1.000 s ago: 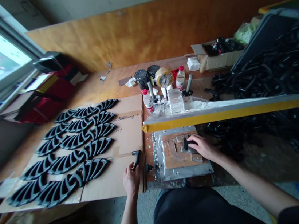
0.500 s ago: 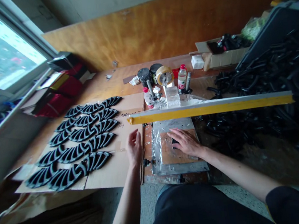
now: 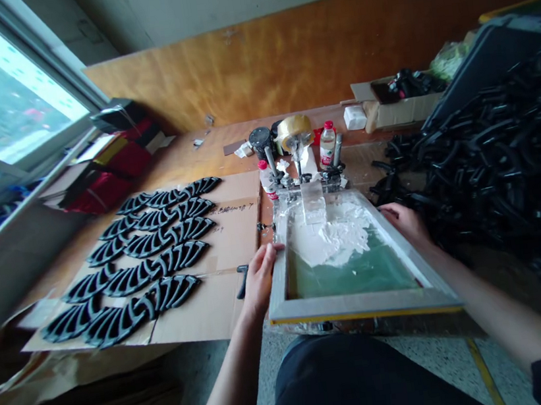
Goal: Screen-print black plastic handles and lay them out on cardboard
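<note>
A screen printing frame with a green mesh lies lowered over the bench fixture, its near edge toward me. White ink paste is smeared over the far half of the mesh. My left hand is at the frame's left side, thumb and fingertips closed at the rim. On the opposite side, my right hand has its fingers curled at the right rim. Just left of my left hand, a small black piece is on the cardboard. A clear block stands above the frame's far end. The frame hides the plate below.
Rows of black curved slatted parts lie on cardboard to the left. A large heap of black parts fills the right. Behind the frame stand a tape roll, a bottle and a black tub.
The frame has swung down from raised to lowered over the plate. My right hand has left the plate for the right rim; my left hand has moved right to the left rim.
</note>
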